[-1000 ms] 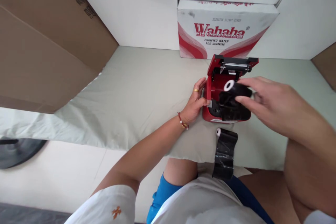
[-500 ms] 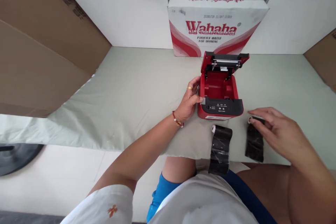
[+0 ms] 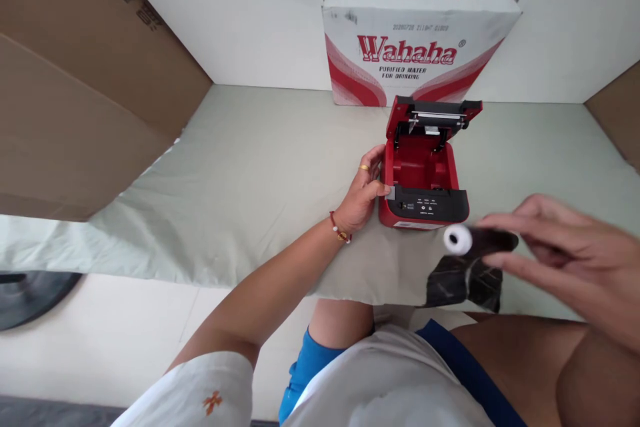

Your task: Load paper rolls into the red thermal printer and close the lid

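A small red-and-black label printer [image 3: 429,203] stands on the cloth with its lid [image 3: 435,113] raised and its red inside bare to view. My left hand [image 3: 364,197] grips its left side, thumb on the grey tab at the front corner. My right hand [image 3: 555,247], blurred by motion, pinches a roll of black film [image 3: 484,240] just in front of the printer. The roll's white core end points left, and crinkled film hangs beneath it. Another piece of black film [image 3: 490,290] lies below my fingers; its upper part is hidden.
Behind the printer stands a white-and-red Wahaba-style water carton, printed "Wahaha" [image 3: 410,60], amid stacked white boxes [image 3: 265,20]. Brown cartons [image 3: 90,113] flank the left side. A pale green cloth [image 3: 270,147] covers the table, whose front edge runs close to my lap.
My right hand has lifted a roll of black film and turned its white core end leftward. The left-hand strip no longer lies in its former place. My left hand keeps its grip on the printer.
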A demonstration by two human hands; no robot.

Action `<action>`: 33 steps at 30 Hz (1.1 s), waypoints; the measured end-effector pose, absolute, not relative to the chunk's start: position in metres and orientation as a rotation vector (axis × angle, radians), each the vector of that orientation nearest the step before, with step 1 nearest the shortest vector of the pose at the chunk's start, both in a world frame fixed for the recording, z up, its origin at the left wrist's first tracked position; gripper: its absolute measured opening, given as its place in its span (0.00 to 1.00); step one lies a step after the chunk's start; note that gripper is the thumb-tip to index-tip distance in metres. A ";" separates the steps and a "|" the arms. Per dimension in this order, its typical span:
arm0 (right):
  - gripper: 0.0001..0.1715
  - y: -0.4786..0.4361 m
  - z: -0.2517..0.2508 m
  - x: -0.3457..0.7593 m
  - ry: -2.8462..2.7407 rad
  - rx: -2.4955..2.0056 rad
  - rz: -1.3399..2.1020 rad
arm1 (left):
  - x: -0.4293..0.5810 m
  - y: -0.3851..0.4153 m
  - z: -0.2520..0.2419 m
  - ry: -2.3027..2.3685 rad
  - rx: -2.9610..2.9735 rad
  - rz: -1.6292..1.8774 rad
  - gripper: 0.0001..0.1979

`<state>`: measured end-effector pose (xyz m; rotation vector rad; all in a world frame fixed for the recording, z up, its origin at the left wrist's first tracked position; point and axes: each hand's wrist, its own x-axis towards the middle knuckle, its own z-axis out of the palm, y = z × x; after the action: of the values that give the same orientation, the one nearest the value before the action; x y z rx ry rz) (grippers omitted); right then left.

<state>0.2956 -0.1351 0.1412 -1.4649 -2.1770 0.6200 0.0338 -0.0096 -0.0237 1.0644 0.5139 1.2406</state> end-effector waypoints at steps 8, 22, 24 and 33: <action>0.25 -0.023 0.139 0.260 -2.069 -1.912 0.563 | 0.035 -0.010 -0.024 0.497 1.043 1.256 0.43; 0.26 0.008 0.113 0.232 -2.311 -2.069 0.124 | 0.035 -0.009 -0.025 0.509 1.053 1.239 0.43; 0.26 0.007 0.114 0.226 -2.316 -2.136 0.086 | 0.035 -0.008 -0.026 0.511 1.048 1.238 0.43; 0.25 -0.009 0.123 0.231 -2.380 -2.009 0.335 | 0.029 -0.028 -0.013 0.686 1.322 1.357 0.36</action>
<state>0.2309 -0.0091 0.1227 -2.0094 -2.3804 0.3351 0.0291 -0.0278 -0.0132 1.3224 0.6857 1.3568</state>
